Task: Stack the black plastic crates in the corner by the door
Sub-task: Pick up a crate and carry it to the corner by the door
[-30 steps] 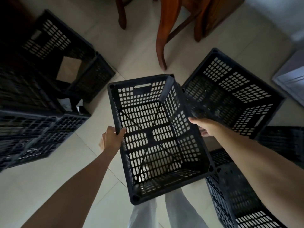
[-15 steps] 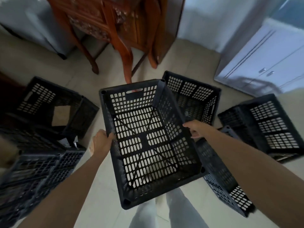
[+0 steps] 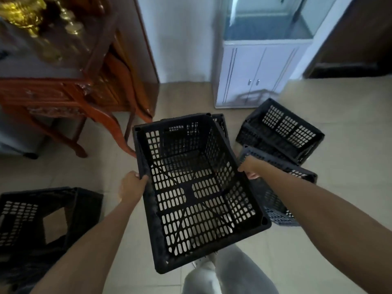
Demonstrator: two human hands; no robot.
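I carry a black perforated plastic crate (image 3: 191,187) in front of me, open side up, above the tiled floor. My left hand (image 3: 130,185) grips its left rim with fingers curled over the edge. My right hand (image 3: 249,168) grips the right rim. Behind the carried crate, another black crate (image 3: 220,124) peeks out on the floor. Two more black crates lie to the right, one (image 3: 282,130) tipped near the white cabinet and one (image 3: 273,200) under my right forearm. A further black crate (image 3: 42,213) sits at the lower left.
A carved wooden table (image 3: 63,96) with brass objects stands at the left, its curved legs near the carried crate. A white cabinet (image 3: 254,75) with a glass tank on top stands ahead against the wall. A dark doorway (image 3: 360,49) opens at the far right. My legs show below.
My view has lifted and turned toward the wall and white cabinet. The held crate came along, with both hands keeping their grip. The floor crates have slid down and left in view.
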